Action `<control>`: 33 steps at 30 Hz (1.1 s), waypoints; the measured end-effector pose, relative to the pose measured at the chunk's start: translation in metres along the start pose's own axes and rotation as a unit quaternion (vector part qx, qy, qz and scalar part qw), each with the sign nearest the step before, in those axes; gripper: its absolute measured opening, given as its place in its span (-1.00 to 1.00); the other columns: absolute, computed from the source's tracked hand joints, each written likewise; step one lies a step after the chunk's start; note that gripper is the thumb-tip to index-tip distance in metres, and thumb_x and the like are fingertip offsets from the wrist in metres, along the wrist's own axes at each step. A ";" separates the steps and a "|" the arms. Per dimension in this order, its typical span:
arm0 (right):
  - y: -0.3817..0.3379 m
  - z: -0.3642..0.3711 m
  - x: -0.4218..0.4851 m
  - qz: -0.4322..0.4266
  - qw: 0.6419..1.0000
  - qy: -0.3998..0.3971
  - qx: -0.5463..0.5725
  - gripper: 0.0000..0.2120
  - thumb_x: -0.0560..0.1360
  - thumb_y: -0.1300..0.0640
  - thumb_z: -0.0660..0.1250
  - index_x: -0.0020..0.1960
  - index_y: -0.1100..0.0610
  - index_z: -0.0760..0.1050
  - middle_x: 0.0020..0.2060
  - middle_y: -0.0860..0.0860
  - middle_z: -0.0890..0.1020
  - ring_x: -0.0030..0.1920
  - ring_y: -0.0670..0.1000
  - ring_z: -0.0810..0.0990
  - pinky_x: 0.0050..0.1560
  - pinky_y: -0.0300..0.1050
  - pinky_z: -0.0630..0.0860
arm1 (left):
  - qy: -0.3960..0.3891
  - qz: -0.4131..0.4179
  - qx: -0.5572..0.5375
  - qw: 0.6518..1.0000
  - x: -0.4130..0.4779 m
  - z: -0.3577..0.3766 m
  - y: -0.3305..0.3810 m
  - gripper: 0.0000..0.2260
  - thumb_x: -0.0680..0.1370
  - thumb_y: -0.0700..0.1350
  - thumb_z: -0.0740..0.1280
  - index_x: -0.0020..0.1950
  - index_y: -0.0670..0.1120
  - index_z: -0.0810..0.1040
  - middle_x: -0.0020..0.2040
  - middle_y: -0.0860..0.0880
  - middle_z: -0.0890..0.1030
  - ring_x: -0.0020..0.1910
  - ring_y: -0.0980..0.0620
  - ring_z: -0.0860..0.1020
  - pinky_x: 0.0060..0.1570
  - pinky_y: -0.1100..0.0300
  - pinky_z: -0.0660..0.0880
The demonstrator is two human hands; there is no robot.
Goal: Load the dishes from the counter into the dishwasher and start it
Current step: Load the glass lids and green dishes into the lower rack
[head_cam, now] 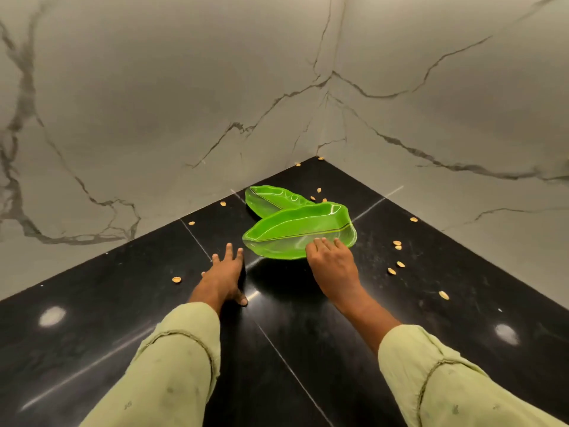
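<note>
Fingers (323,241) of right hand (331,263) grip translucent leaf-shaped dish (295,229).

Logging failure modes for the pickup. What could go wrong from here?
1. The near dish overlaps the far dish; lifting it may drag or knock the far one.
2. The right hand shows only fingertips on the near rim, thumb hidden; the dish might slip.
3. Shells litter the counter; some could get swept off.

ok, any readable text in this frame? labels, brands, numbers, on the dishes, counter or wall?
No text anywhere. The near green dish and far green dish show only moulded leaf ridges; the black counter, marbled wall and sleeves are unmarked.
</note>
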State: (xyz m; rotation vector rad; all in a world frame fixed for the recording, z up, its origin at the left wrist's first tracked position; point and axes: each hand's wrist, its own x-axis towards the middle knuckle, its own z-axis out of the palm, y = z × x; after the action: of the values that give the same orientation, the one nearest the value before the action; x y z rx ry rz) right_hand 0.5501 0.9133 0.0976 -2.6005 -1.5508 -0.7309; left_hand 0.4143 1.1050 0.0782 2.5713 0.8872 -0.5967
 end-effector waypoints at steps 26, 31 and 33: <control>-0.060 -0.147 -0.229 0.146 0.988 0.030 -0.053 -0.80 0.22 0.36 0.48 -0.33 0.14 0.51 -0.43 0.07 0.59 -0.48 0.10 0.59 -0.49 -0.15 0.45 | 0.217 0.169 0.118 0.954 -0.230 0.135 0.018 -0.26 0.65 0.18 0.11 0.61 -0.10 -0.27 0.57 -0.13 -0.34 0.56 -0.19 -0.30 0.51 -0.20 -0.26; -0.074 -0.169 -0.288 0.121 0.989 0.049 -0.070 -0.90 0.35 0.34 0.39 -0.17 0.21 0.63 -0.13 0.16 0.72 -0.21 0.14 0.72 -0.29 -0.05 0.61 | 0.224 0.178 0.126 0.950 -0.274 0.165 0.008 -0.24 0.64 0.22 0.08 0.55 -0.08 -0.35 0.57 -0.13 -0.34 0.47 -0.13 -0.40 0.50 -0.21 -0.28; -0.076 -0.176 -0.306 0.122 0.990 0.038 -0.066 -0.81 0.32 0.33 0.46 -0.07 0.22 0.64 -0.07 0.17 0.71 -0.11 0.14 0.72 -0.19 -0.01 0.62 | 0.236 0.187 0.119 0.946 -0.290 0.171 0.011 -0.25 0.64 0.22 0.09 0.54 -0.07 -0.34 0.59 -0.13 -0.29 0.48 -0.13 -0.39 0.49 -0.19 -0.30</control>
State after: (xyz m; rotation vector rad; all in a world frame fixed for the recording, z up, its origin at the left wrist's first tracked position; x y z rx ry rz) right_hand 0.2995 0.6542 0.1139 -2.7520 -1.1738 -0.9241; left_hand 0.1675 0.8757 0.0789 3.0587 0.4440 0.0331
